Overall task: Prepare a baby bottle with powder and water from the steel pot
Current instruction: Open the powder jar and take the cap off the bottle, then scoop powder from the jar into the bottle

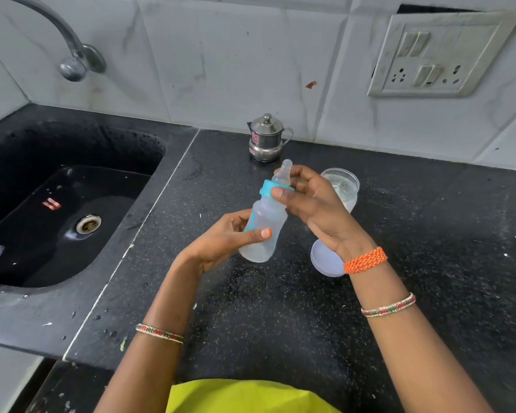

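Note:
I hold a clear baby bottle (264, 231) tilted above the black counter. My left hand (221, 242) grips its lower body. My right hand (313, 204) curls its thumb and fingers round the blue collar (267, 188) below the teat (283, 171). A small lidded steel pot (265, 138) stands by the back wall. Behind my right hand sits an open clear jar (344, 186) with pale contents. A pale round lid (325, 260) lies on the counter, partly hidden by my right wrist.
A wet black sink (57, 210) with a drain lies to the left under a steel tap (72, 52). The speckled black counter (429, 263) stretches right. A switch and socket plate (435, 55) is mounted on the tiled wall.

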Motion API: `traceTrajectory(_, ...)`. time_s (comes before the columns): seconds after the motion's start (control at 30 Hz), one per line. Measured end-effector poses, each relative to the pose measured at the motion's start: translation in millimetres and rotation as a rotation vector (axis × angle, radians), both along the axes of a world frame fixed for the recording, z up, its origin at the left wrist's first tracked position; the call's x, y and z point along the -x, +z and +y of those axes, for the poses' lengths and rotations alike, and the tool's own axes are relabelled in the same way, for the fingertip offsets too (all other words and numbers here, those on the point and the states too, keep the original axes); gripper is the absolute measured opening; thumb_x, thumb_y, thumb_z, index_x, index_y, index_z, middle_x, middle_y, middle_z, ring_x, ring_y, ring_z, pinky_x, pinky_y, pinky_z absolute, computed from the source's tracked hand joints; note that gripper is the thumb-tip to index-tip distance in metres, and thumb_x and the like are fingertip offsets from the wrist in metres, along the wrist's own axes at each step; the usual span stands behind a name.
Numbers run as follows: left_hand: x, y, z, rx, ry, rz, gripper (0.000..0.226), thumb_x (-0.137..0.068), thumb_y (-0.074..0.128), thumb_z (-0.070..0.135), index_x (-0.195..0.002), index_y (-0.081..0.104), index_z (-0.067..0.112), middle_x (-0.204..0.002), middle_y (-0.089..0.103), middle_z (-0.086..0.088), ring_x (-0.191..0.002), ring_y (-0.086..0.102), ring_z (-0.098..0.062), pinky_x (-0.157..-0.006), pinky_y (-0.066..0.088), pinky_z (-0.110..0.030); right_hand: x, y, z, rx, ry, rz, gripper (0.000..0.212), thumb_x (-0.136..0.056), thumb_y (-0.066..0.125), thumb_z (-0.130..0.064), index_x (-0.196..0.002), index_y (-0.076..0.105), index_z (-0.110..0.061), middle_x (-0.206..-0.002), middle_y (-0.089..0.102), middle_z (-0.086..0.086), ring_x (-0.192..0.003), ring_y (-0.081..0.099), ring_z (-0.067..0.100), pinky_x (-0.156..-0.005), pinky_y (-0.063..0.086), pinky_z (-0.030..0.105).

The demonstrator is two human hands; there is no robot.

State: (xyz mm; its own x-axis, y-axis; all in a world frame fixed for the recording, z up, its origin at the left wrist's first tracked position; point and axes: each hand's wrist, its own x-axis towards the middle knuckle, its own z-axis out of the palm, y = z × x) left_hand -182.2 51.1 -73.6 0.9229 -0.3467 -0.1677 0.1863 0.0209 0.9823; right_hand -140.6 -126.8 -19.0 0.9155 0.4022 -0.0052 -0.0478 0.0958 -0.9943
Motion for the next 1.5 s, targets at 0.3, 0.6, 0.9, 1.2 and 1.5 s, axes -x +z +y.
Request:
traceTrajectory(0.3, -3, -30, 16, -0.116, 0.409, -0.143, 0.055, -0.07, 0.078, 0.002, -0.12, 0.057, 0.01, -0.116, 0.066, -0.002, -0.107, 0.062, -0.012, -0.095, 0.047, -0.025, -9, -55, 5, 0.412, -0.401, -0.131, 0.037, -0.075, 0.079, -0.018, -0.104, 0.057, -0.016, -0.106, 0.064, 0.0, -0.095, 0.061, 0.014, -0.08, 0.05, 0.021)
traceTrajectory(0.6, -12, -41, 11, -0.155, 0.46, -0.136, 0.057, -0.077, 0.071, -0.001, -0.129, 0.049, 0.008, -0.123, 0.06, -0.002, -0.105, 0.061, -0.006, -0.09, 0.05, -0.017, 6, -94, 7, 0.83, -0.209, -0.309, 0.037, -0.075, 0.073, -0.007, -0.105, 0.052, -0.014, -0.114, 0.055, 0.006, -0.104, 0.055, 0.019, -0.079, 0.044, 0.025)
traceTrajectory(0.9, -9, -27, 1, -0.592, 0.53, -0.313, 0.097, -0.074, 0.076, 0.029, -0.148, 0.013, 0.028, -0.157, 0.013, 0.001, -0.146, -0.005, -0.021, -0.114, 0.006, -0.038, 11, -70, 4, 0.83, -0.342, -0.5, 0.028, -0.08, 0.065, -0.021, -0.106, 0.057, -0.015, -0.108, 0.054, 0.001, -0.09, 0.058, 0.017, -0.079, 0.052, 0.038)
traceTrajectory(1.2, -33, 26, -65, -0.381, 0.474, -0.747, 0.048, -0.081, 0.063, 0.004, -0.125, 0.05, 0.015, -0.126, 0.05, 0.006, -0.118, 0.048, -0.008, -0.098, 0.039, -0.018, -66, 1, -77, 1.124, -0.427, -0.509, 0.011, -0.084, 0.062, -0.019, -0.09, 0.072, -0.019, -0.105, 0.062, 0.011, -0.102, 0.057, 0.028, -0.079, 0.045, 0.033)
traceTrajectory(1.5, -90, 0, -101, -0.472, 0.298, -0.425, 0.058, -0.083, 0.051, -0.009, -0.138, 0.041, 0.007, -0.14, 0.046, -0.01, -0.126, 0.045, -0.018, -0.097, 0.044, -0.026, -82, 4, -71, 1.354, -0.282, -0.471, 0.017, -0.09, 0.058, -0.022, -0.097, 0.07, -0.013, -0.112, 0.066, 0.008, -0.099, 0.062, 0.029, -0.074, 0.046, 0.034)
